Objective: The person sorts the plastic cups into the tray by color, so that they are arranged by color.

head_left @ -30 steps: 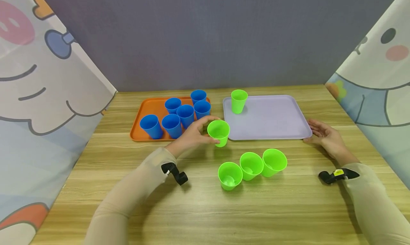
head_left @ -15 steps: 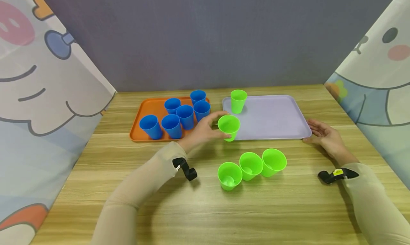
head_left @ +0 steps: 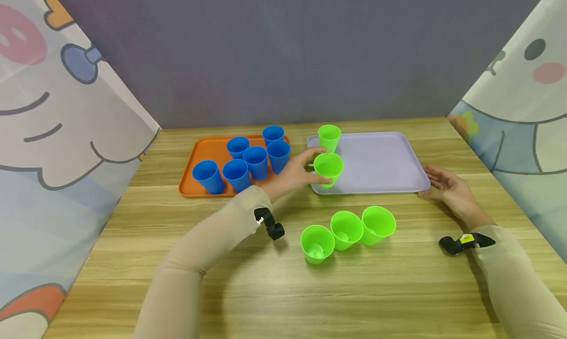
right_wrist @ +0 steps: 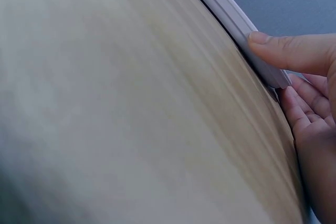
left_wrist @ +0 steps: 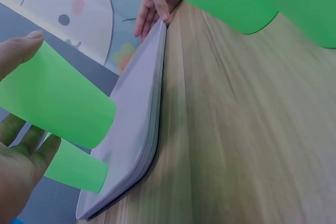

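A light wooden table (head_left: 283, 290) with long grain lines stands against a plain grey-violet wall (head_left: 301, 48). To the left of the table hangs a cartoon-printed curtain (head_left: 57, 147); to its right, a second cartoon curtain (head_left: 527, 112). Lighting is soft and even.

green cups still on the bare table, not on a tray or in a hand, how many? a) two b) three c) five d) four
b: three green cups stand in a row on the wood table, while the left hand holds a fourth cup over the lilac tray, and a fifth cup stands on that tray's far corner.
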A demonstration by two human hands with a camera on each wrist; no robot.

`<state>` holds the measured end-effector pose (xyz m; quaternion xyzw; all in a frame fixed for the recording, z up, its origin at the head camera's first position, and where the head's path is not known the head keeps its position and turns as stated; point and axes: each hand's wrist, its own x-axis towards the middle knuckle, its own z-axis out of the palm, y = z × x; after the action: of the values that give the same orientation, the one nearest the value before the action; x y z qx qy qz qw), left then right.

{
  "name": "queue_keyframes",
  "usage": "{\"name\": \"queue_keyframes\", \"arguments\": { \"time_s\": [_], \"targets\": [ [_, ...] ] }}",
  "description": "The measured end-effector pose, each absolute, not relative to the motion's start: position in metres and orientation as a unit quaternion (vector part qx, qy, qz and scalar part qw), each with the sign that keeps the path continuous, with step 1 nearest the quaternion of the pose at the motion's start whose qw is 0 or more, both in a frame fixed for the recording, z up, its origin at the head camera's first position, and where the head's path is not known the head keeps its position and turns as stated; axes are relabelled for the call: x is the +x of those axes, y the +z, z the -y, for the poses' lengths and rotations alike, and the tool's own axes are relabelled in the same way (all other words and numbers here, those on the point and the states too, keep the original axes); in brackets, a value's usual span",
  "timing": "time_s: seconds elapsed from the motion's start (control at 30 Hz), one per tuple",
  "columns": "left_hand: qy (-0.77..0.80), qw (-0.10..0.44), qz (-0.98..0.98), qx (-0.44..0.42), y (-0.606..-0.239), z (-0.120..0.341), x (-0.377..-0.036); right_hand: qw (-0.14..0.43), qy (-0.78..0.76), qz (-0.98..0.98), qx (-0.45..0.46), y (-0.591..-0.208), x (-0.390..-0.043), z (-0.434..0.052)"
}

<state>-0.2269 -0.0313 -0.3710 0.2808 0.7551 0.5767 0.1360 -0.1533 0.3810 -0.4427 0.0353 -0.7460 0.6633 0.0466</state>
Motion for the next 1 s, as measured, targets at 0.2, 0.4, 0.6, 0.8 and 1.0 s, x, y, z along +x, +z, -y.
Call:
{"name": "queue_keyframes", "arguments": {
  "time_s": [0.2, 0.4, 0.6, 0.8, 1.0],
  "targets": [
    [0.58, 0.129, -0.756, 0.275, -0.374, 0.023, -0.235, 0.052, 0.667, 0.743, 0.036, -0.441, -0.153, -0.378],
    [0.567, 0.133, -0.772, 0.257, -0.372, 0.018, -0.241, 0.051, 0.667, 0.743, 0.035, -0.441, -0.153, -0.379],
    [0.554, 0.134, -0.781, 0.254, -0.371, 0.008, -0.249, 0.053, 0.67, 0.739, 0.04, -0.442, -0.153, -0.378],
    [0.551, 0.132, -0.776, 0.278, -0.371, -0.005, -0.255, 0.055, 0.681, 0.729, 0.045, -0.443, -0.153, -0.379],
    [0.547, 0.133, -0.779, 0.276, -0.369, -0.016, -0.258, 0.054, 0.694, 0.716, 0.049, -0.444, -0.154, -0.38]
  ]
}}
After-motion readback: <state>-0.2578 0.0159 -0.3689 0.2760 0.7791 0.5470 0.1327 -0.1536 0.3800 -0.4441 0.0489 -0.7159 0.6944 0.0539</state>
